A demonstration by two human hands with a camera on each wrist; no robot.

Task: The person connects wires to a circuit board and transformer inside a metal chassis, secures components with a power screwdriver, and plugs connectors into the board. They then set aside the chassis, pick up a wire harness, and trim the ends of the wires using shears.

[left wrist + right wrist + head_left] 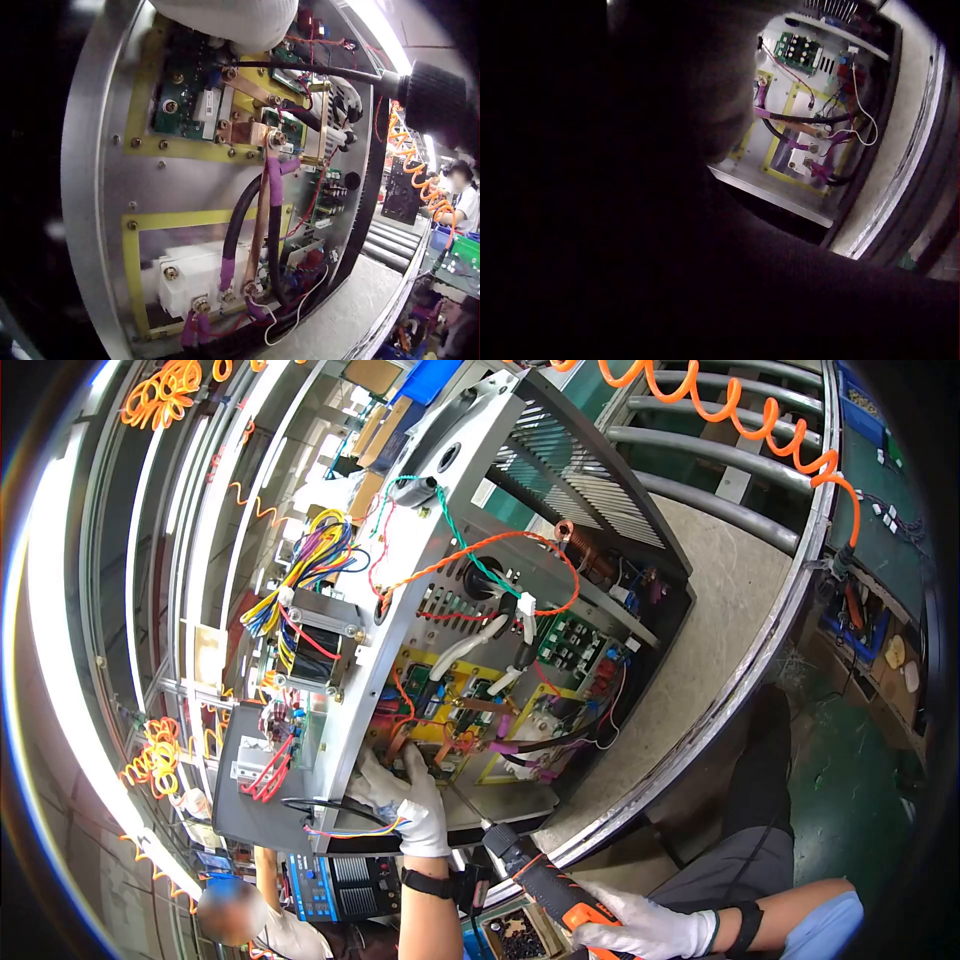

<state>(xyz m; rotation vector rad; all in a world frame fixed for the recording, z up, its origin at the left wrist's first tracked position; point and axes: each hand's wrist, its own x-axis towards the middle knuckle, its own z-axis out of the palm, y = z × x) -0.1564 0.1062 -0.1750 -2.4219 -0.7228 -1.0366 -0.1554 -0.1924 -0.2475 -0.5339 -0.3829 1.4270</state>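
Observation:
The right hand (645, 922), in a white glove, grips an orange and black power screwdriver (545, 888). Its long thin bit points up-left into an open metal machine housing (345, 760). In the left wrist view the bit (322, 70) reaches a green circuit board (180, 90) beside copper bars (247, 133). The gloved left hand (410, 800) reaches inside the housing near that board, its fingertips among the parts; what they touch is hidden. In the left wrist view, part of the left glove (240, 19) shows at the top. Dark blur covers most of the right wrist view.
Purple-sleeved black cables (276, 225) and a white block (176, 281) lie lower in the housing. Coloured wires (320, 550) hang outside it. Metal rollers (720, 450) and orange coiled hoses (740, 410) are beyond. Another person (235, 910) is at the lower left. A screw box (520, 935) stands below.

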